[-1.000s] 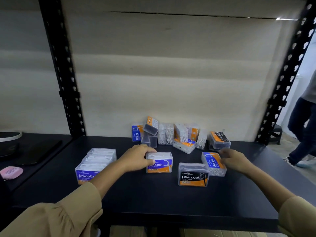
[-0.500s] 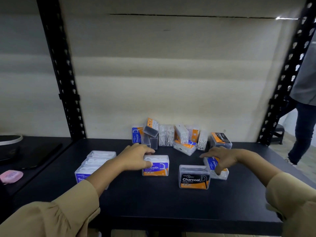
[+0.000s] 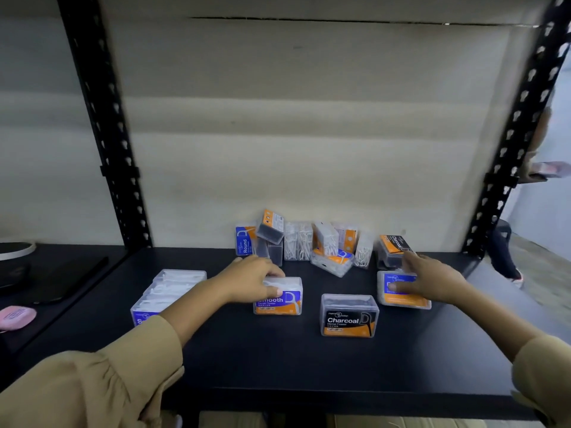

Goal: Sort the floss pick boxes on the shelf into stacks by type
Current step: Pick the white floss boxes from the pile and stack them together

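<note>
Head camera looks down at a black shelf (image 3: 278,359). Two tan sleeves come in from the bottom corners.

Nearest, at about 5 o'clock from the middle of the shelf, a Charcoal box (image 3: 349,316) stands alone with its label facing us. No hand touches it.

At 9 o'clock sits a row of Smooth boxes (image 3: 168,293), side by side, partly hidden behind the left arm.

The left hand (image 3: 251,282) lies over the top of one Smooth box (image 3: 279,299) near the middle of the shelf. The thumb presses on its front and the fingers curl over the top, so the hand is closed around this box. The box rests on the shelf.

At 3 o'clock, the right hand (image 3: 432,284) lies flat on a blue and orange box (image 3: 401,293), fingers spread. The thumb touches the front label. The hand rests on the box but is not wrapped around it.

Just behind that hand is another Charcoal box (image 3: 394,247), tipped on its side.

Farthest back, at 12 o'clock, a messy pile of boxes (image 3: 309,244) leans against the wall. A Round box (image 3: 245,242) stands upright at its left end.
</note>
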A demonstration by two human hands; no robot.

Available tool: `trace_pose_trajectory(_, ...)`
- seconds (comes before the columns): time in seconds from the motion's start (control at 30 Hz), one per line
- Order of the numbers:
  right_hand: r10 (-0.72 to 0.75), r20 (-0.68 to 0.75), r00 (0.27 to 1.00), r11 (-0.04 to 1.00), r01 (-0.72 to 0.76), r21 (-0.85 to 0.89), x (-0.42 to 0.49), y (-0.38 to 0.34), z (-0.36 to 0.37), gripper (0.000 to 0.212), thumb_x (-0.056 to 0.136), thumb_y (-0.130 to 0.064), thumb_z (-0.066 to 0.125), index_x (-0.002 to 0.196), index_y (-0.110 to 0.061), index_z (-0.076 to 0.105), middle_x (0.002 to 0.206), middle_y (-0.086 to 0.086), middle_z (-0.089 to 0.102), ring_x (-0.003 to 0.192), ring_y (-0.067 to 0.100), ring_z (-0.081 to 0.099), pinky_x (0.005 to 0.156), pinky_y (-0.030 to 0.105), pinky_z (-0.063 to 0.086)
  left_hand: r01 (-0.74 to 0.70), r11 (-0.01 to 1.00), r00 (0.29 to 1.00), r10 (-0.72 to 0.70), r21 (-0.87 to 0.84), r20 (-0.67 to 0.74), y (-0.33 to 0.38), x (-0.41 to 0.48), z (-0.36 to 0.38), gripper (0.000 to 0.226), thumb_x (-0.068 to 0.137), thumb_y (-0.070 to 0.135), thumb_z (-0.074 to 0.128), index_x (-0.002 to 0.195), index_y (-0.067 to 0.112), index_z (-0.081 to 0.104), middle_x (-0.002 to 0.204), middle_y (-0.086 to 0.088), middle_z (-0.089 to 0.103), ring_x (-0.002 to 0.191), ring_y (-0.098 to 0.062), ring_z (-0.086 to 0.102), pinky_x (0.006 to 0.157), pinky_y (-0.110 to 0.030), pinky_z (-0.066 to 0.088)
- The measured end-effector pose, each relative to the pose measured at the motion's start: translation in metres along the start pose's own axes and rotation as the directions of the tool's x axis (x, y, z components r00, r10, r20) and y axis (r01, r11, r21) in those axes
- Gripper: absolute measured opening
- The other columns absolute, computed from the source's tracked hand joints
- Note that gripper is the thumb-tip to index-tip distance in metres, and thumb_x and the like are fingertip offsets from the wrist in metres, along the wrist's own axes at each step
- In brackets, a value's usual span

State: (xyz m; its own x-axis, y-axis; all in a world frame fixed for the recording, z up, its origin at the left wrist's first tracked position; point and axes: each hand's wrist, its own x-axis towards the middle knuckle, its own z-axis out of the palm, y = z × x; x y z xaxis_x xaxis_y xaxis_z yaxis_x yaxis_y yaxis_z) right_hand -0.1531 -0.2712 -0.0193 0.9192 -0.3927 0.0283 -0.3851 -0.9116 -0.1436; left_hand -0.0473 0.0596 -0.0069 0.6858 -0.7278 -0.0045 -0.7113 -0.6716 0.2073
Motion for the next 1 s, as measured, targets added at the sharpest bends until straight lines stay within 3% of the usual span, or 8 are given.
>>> trace_pose_trajectory(0.1, -0.045, 0.017, 0.999, 0.999, 0.045, 0.014, -0.005, 0.004, -0.008, 0.038, 0.077, -0.046, 0.067, 0.094, -0.018, 0.047, 0.095, 0.002, 0.061, 0.084, 0.021, 0.055, 0.067, 0.033, 0.041, -0.008, 1.000, 1.000, 0.008, 0.010, 0.020, 0.002, 0.002, -0.002, 0.035, 0.090, 0.035, 0.057, 0.124, 0.026, 0.059, 0.121, 0.007, 0.060, 0.111, -0.010, 0.053, 0.097, -0.032, 0.035)
trace_pose_trajectory(0.2, -0.090, -0.021, 0.996, 0.996, 0.090, 0.018, -0.007, -0.005, -0.010, 0.024, 0.080, -0.033, 0.067, 0.079, -0.022, 0.046, 0.104, 0.005, 0.064, 0.088, 0.021, 0.057, 0.069, 0.031, 0.042, -0.013, 0.999, 0.999, 0.012, 0.035, 0.035, 0.002, 0.007, -0.005, 0.034, 0.090, 0.033, 0.057, 0.123, 0.026, 0.059, 0.121, 0.006, 0.062, 0.110, -0.010, 0.054, 0.096, -0.033, 0.037)
trace_pose_trajectory(0.33, -0.175, 0.004, 0.985, 0.983, 0.175, 0.054, -0.003, -0.031, -0.010, 0.025, 0.083, -0.022, 0.064, 0.099, -0.030, 0.046, 0.121, 0.003, 0.061, 0.100, 0.020, 0.056, 0.077, 0.028, 0.045, 0.010, 0.996, 0.999, -0.015, 0.093, 0.051, -0.006, 0.017, -0.009, 0.034, 0.089, 0.034, 0.056, 0.123, 0.029, 0.058, 0.122, 0.009, 0.060, 0.110, -0.011, 0.054, 0.093, -0.034, 0.038)
trace_pose_trajectory(0.47, -0.231, 0.065, 0.971, 0.972, 0.228, 0.062, 0.006, -0.065, -0.012, 0.046, 0.084, -0.022, 0.064, 0.129, -0.025, 0.053, 0.133, 0.001, 0.055, 0.116, 0.017, 0.053, 0.096, 0.030, 0.044, 0.040, 0.989, 0.996, -0.050, 0.142, 0.070, -0.021, 0.023, -0.016, 0.033, 0.088, 0.032, 0.056, 0.121, 0.034, 0.056, 0.120, 0.011, 0.061, 0.111, -0.013, 0.055, 0.087, -0.032, 0.037)
trace_pose_trajectory(0.57, -0.292, 0.091, 0.952, 0.956, 0.289, 0.040, 0.010, -0.095, -0.012, 0.048, 0.084, -0.027, 0.066, 0.130, -0.021, 0.054, 0.136, 0.001, 0.054, 0.121, 0.018, 0.050, 0.102, 0.031, 0.040, 0.074, 0.980, 0.993, -0.091, 0.187, 0.081, -0.035, 0.026, -0.023, 0.035, 0.087, 0.033, 0.057, 0.122, 0.036, 0.057, 0.123, 0.011, 0.061, 0.113, -0.013, 0.053, 0.091, -0.034, 0.037)
trace_pose_trajectory(0.83, -0.475, 0.173, 0.863, 0.880, 0.466, 0.090, 0.012, -0.160, -0.007, 0.041, 0.082, -0.025, 0.068, 0.121, -0.016, 0.062, 0.123, 0.001, 0.064, 0.110, 0.016, 0.057, 0.085, 0.024, 0.042, 0.119, 0.975, 0.985, -0.140, 0.186, 0.102, -0.071, 0.023, -0.040, 0.038, 0.084, 0.028, 0.062, 0.122, 0.036, 0.058, 0.126, 0.010, 0.061, 0.114, -0.013, 0.054, 0.093, -0.034, 0.040)
trace_pose_trajectory(1.0, -0.555, 0.190, 0.810, 0.832, 0.540, 0.126, 0.007, -0.176, -0.001, 0.038, 0.081, -0.023, 0.069, 0.118, -0.013, 0.065, 0.117, 0.003, 0.068, 0.103, 0.015, 0.062, 0.088, 0.028, 0.049, 0.152, 0.966, 0.975, -0.181, 0.209, 0.129, -0.092, 0.020, -0.048, 0.038, 0.082, 0.026, 0.063, 0.118, 0.036, 0.060, 0.121, 0.010, 0.063, 0.104, -0.011, 0.053, 0.086, -0.033, 0.038)
